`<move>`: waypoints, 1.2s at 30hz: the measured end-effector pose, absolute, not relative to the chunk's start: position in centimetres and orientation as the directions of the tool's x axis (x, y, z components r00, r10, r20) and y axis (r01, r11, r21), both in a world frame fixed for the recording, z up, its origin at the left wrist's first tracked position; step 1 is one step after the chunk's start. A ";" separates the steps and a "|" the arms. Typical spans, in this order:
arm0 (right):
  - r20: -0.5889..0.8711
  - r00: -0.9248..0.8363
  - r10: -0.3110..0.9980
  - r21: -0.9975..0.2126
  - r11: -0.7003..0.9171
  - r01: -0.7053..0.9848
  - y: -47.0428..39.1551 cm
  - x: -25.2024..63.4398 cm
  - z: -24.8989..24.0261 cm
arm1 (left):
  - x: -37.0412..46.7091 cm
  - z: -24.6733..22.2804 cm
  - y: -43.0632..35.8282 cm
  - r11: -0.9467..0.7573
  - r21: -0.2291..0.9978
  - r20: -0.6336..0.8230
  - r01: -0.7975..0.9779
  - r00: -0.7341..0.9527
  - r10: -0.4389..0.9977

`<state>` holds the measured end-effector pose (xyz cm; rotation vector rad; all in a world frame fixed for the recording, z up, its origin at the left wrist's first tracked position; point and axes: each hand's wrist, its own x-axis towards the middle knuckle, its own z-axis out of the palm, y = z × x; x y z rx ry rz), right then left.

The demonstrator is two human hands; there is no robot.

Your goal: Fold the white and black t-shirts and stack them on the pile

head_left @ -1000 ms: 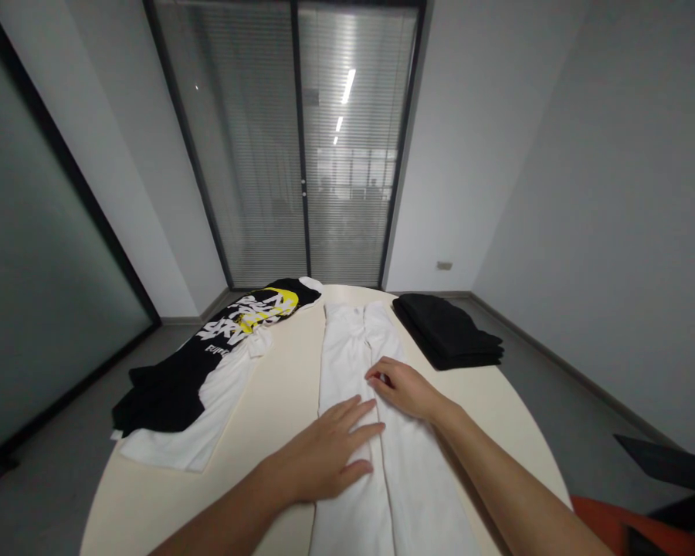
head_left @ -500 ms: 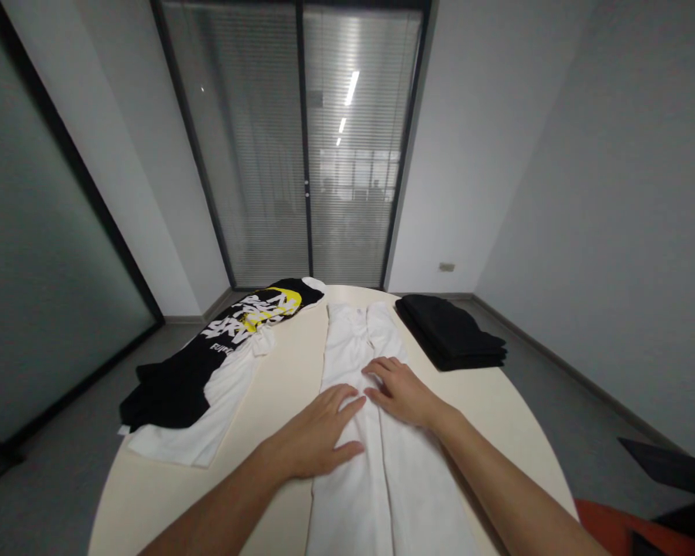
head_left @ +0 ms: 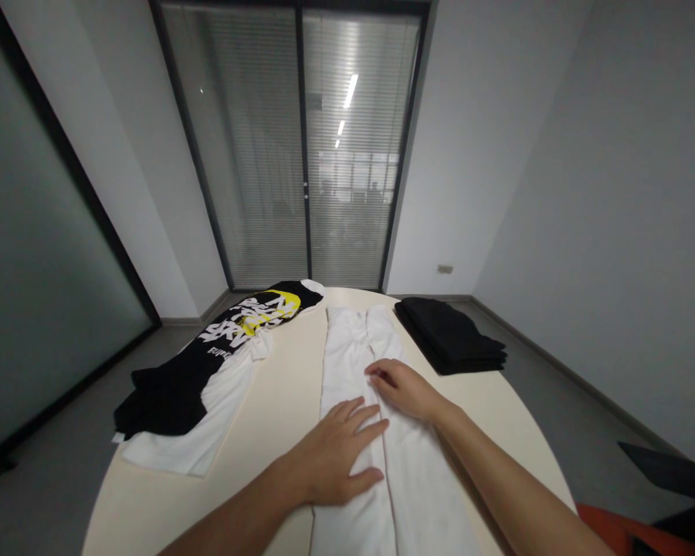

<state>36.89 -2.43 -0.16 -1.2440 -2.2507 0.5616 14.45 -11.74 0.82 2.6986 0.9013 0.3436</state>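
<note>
A long white garment [head_left: 353, 347], folded into a narrow strip with an edge running down its middle, lies lengthwise on the table in front of me. My left hand [head_left: 347, 452] rests flat on its near half, fingers spread and thumb out to the side. Farther up, my right hand [head_left: 402, 386] is curled at the middle edge, thumb and fingertips drawn together on the white cloth. The pinched bit is mostly hidden under the fingers. Whether the garment is trousers or a top, I cannot tell.
On the pale round table [head_left: 293, 371], black and white printed shirts [head_left: 174, 394] overlap at the left. A folded black stack of cloth [head_left: 449, 336] sits at the far right. A red and black chair [head_left: 619, 529] stands beyond the right edge.
My left hand has slid toward me and a little right over the white garment. My right hand's fingers have curled closer together at the middle edge.
</note>
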 end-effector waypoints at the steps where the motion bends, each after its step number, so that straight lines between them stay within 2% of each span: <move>1: 0.222 -0.418 0.881 -0.576 0.464 0.673 -2.0 36.7 -0.1 | 14.3 0.8 -11.6 -0.765 0.347 0.130 0.542 0.780 0.612; 5: 0.243 -0.316 0.917 -0.545 0.399 0.738 1.1 35.6 0.2 | 13.5 0.5 -10.5 -0.752 0.385 0.154 0.535 0.766 0.624; 8: 0.222 -0.242 0.944 -0.524 0.325 0.787 4.3 34.6 0.5 | 13.0 0.0 -9.5 -0.650 0.377 0.160 0.660 0.645 0.747; 11: 0.155 -0.133 0.979 -0.491 0.193 0.849 7.7 33.3 0.8 | 12.7 -0.6 -8.9 -0.542 0.382 0.091 0.749 0.553 0.828; 15: 0.106 -0.043 0.993 -0.464 0.087 0.881 11.9 31.6 1.0 | 12.8 -0.3 -8.9 -0.532 0.379 0.043 0.757 0.560 0.828; 22: 0.069 -0.008 0.998 -0.483 0.040 0.874 17.6 28.8 0.5 | 12.7 0.1 -9.0 -0.531 0.410 0.035 0.741 0.569 0.822; 30: 0.066 0.010 0.998 -0.556 0.029 0.831 20.5 25.8 -0.2 | 12.5 -1.1 -8.3 -0.556 0.402 0.043 0.728 0.591 0.805; 36: 0.074 0.106 0.992 -0.729 -0.018 0.684 23.1 25.6 -0.1 | 12.3 -2.3 -7.7 -0.576 0.400 0.056 0.713 0.608 0.792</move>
